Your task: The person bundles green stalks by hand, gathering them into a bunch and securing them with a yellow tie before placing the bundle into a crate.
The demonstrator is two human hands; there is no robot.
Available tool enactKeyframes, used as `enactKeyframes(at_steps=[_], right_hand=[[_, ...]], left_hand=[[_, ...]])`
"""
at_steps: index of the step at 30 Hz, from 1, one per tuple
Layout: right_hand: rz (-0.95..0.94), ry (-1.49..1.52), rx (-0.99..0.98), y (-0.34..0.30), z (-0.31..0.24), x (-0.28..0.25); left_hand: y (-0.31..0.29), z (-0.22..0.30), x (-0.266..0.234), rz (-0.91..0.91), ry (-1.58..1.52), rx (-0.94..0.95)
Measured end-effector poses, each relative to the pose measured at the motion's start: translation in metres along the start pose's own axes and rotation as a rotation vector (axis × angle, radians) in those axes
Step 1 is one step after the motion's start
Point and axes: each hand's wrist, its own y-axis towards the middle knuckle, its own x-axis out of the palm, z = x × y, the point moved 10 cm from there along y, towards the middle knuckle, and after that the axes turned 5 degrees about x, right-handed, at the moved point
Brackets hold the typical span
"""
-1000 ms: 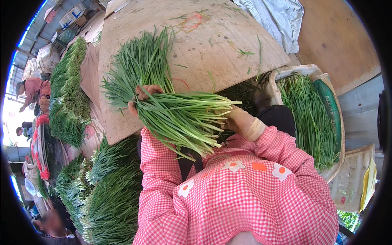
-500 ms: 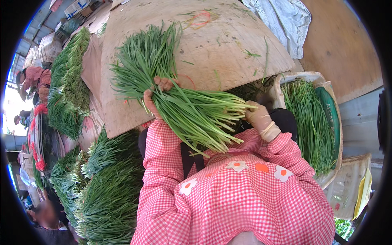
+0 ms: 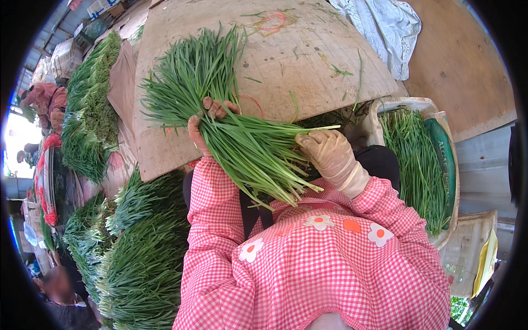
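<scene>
A thick bunch of garlic chives [image 3: 247,146] lies across my lap and the near edge of the wooden board, leaves toward the far left and pale stem ends toward the right. My left hand [image 3: 212,122], in a soiled glove, is closed around its middle. In a pale glove, my right hand [image 3: 330,154] pinches several stems at the right side of the bunch, and their whitish ends poke out past its fingers. The fingertips partly cover those stems.
The wooden board [image 3: 308,66] carries loose leaf scraps and rubber bands [image 3: 270,23]. At right stands a white crate [image 3: 374,118] full of chives. More chive bunches [image 3: 143,258] are heaped at left. Another person [image 3: 60,289] is at the lower left, and a silvery cloth [image 3: 379,33] lies at the back.
My right hand has moved left and up from the stem tips, further onto the bunch. My left hand has shifted slightly left with the chives.
</scene>
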Motion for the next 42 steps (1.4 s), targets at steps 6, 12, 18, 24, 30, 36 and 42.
enactKeyframes(at_steps=[6,12,18,24,30,36,42], right_hand=[[0.004,0.073,0.004,0.004,-0.002,0.008],[-0.248,1.443,0.615,-0.017,0.038,0.045],[-0.175,2.187,0.660,-0.052,0.093,0.013],[-0.599,1.650,0.928,-0.091,0.056,0.074],[-0.519,1.699,1.004,-0.062,0.024,0.101],[-0.234,1.250,0.888,-0.089,0.078,0.115],[-0.343,1.905,0.839,-0.091,0.054,0.120]], left_hand=[[-0.001,-0.003,0.003,0.005,-0.058,-0.011],[0.000,0.002,0.014,-0.072,-0.201,0.009],[0.004,0.020,0.013,-0.007,-0.216,0.172],[0.004,0.021,0.014,-0.128,-0.233,0.141],[0.002,0.016,0.013,-0.129,-0.123,0.132],[0.004,0.020,0.019,-0.197,-0.105,0.142],[0.004,0.026,0.010,-0.142,-0.123,0.146]])
